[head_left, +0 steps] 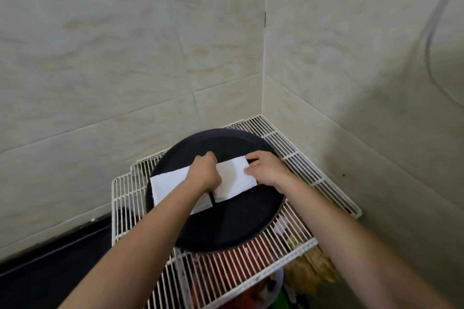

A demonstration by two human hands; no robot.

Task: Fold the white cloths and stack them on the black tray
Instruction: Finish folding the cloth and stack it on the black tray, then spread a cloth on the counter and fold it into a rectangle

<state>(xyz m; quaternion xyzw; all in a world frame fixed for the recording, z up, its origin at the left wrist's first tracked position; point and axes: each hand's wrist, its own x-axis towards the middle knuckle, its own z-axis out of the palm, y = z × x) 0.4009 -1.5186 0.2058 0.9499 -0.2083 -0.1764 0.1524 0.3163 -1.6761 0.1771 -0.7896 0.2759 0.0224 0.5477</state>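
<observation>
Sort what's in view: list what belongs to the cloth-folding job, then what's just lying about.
Job: left cloth and right cloth, both folded on the black tray; left hand between them; right hand pinching the right cloth's edge.
Lying about: white wire rack under the tray; red items below the rack; dark object at lower left.

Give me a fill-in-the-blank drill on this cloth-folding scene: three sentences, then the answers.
1. The round tray is ___ in colour.
2. It rests on a wire rack that is ___ in colour.
3. The number of white cloths lying on the tray is ___.
Missing words: black; white; two.
</observation>
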